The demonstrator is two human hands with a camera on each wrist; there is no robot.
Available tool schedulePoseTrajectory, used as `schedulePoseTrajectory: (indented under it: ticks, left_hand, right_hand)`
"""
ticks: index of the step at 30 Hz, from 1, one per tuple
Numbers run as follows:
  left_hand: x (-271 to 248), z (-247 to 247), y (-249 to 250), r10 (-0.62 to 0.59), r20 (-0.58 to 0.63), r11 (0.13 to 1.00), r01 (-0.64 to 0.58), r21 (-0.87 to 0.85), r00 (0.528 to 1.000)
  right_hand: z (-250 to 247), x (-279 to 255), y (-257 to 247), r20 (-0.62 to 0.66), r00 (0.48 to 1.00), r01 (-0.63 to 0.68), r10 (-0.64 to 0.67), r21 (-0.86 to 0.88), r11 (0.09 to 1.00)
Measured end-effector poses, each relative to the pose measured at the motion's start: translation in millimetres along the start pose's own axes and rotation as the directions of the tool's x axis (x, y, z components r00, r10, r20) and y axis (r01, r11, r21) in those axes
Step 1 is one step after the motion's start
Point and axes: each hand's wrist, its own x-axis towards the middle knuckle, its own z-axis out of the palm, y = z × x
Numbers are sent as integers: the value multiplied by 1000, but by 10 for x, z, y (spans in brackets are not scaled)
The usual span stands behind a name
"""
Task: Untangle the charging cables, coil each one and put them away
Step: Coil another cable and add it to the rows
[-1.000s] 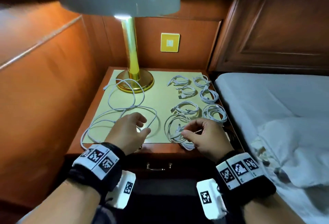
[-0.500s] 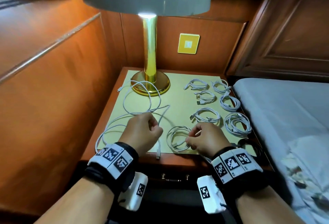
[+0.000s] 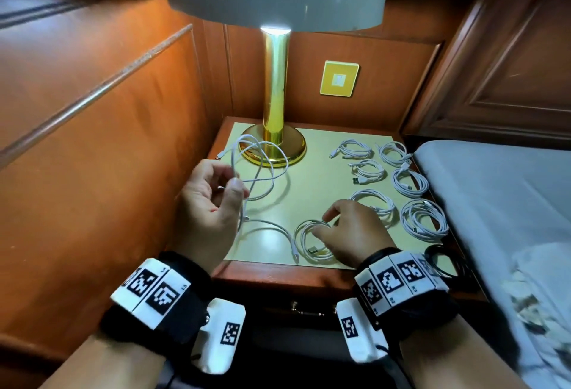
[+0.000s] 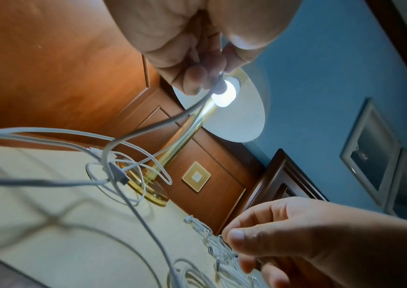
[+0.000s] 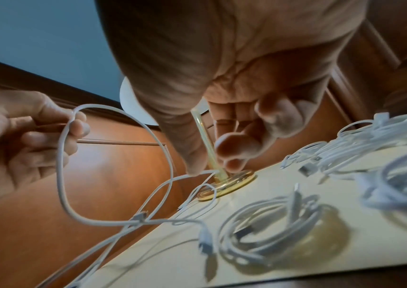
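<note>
On the nightstand's yellow mat (image 3: 315,181), my left hand (image 3: 231,184) is raised and pinches a loose white cable (image 3: 265,172) between thumb and fingers. Its loops hang down to the mat near the lamp, and one plug end (image 3: 296,257) lies by the front edge. The left wrist view shows the pinch (image 4: 212,78) close up. My right hand (image 3: 327,224) hovers with loosely curled fingers just over a coiled white cable (image 3: 304,240) lying flat at the front. In the right wrist view that coil (image 5: 271,230) lies free under the hand (image 5: 222,155).
Several more coiled white cables (image 3: 423,218) lie in rows on the mat's right half. A gold lamp base (image 3: 293,144) stands at the back. A black cable (image 3: 438,258) hangs at the right front corner. A bed (image 3: 494,187) adjoins on the right, wood panelling on the left.
My left hand has lifted the loose cable off the mat and drawn it up. My right hand has gone from pinching the front coil to hovering over it.
</note>
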Motion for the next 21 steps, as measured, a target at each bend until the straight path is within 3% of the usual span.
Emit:
schedulePoseTrajectory:
  ticks: [5, 13, 16, 21]
  left_hand:
    - [-68, -259, 75, 35, -64, 999, -35, 13, 997]
    - [-201, -493, 204, 82, -103, 996, -84, -22, 991]
    - [-180, -578, 165, 49, -165, 997, -58, -51, 985]
    - [-147, -670, 172, 22, -233, 995, -45, -94, 972]
  right_hand:
    - [197, -96, -260, 82, 983, 158, -164, 68, 985]
    - [407, -139, -634, 196, 947, 248, -255, 61, 967]
    - [518, -137, -748, 255, 935, 242, -248, 55, 969]
    - [589, -99, -879, 190, 963, 175, -193, 108, 979]
